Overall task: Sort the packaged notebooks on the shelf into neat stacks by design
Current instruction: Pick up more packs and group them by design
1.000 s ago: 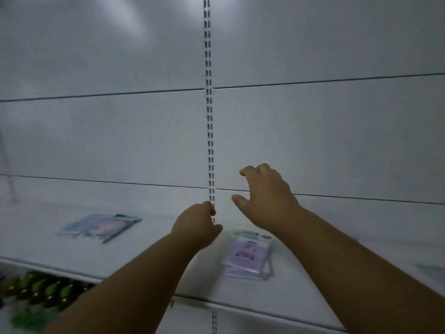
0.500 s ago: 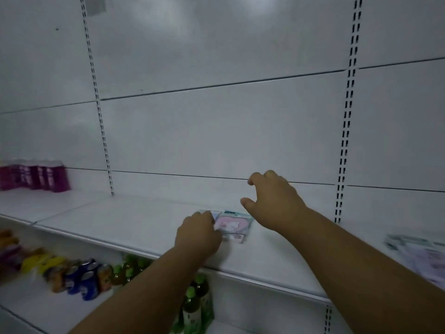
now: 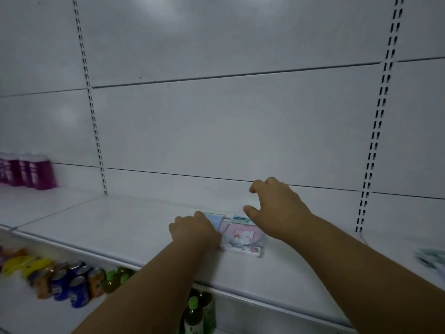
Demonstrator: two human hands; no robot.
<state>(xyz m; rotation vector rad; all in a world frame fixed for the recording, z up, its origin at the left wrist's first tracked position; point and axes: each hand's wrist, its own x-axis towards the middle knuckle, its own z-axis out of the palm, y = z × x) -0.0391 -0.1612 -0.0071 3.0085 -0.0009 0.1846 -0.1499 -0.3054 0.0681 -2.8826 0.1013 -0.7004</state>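
White painted metal shelf (image 3: 120,227) fills my view, and on it lies a clear-wrapped notebook pack with a pink cartoon cover (image 3: 242,233), flat, a little back from the front edge. Against half a second ago the view has swung only slightly left; a second ago I was looking at a different bay, with the upright strip straight ahead. My left hand (image 3: 196,231) has slid onto the pack's left edge, covering a pale blue packet (image 3: 215,219) tucked partly beneath the pink one; its fingers are curled under and I cannot tell whether they pinch anything. My right hand (image 3: 277,208) has come down closer to the pack's far right corner, fingers bent and loosely spread, thumb (image 3: 250,210) apart from the rest, hovering just above the wrapper; whether it touches I cannot tell. Blurred purple bottles (image 3: 26,172) stand far left on the same level. Below, drink cans (image 3: 69,283) and green-capped bottles (image 3: 195,309) sit on the lower shelf. Another blurred greenish packet (image 3: 431,259) lies at the right edge.
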